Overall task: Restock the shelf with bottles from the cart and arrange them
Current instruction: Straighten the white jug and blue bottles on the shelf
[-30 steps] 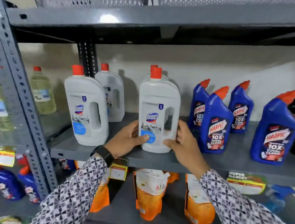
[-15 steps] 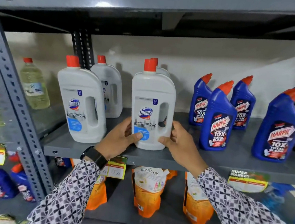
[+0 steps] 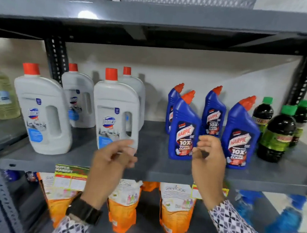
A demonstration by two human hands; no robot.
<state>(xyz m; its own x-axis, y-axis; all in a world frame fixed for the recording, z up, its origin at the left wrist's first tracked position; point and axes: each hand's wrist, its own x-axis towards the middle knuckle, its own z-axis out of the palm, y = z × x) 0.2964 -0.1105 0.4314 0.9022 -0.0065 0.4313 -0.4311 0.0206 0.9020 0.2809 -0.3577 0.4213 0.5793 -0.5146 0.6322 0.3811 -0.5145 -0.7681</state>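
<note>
A: Head view: where do the hands stand?

B: Both are empty, fingers loosely curled. The left hand [image 3: 112, 161] hangs just in front of the front white bottle [image 3: 115, 111], which stands upright on the shelf [image 3: 153, 173]; whether it touches the base, I cannot tell. The right hand [image 3: 208, 157] sits between two blue bottles, nearer the front left one [image 3: 183, 129].

A: So which is closer?

B: The right hand. That blue bottle stands upright just to its left, probably next to be straightened.

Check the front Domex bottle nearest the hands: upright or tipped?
Upright. The Domex bottle stands flat on the shelf, red cap up. Neither the left hand nor the right hand grips it.
</note>
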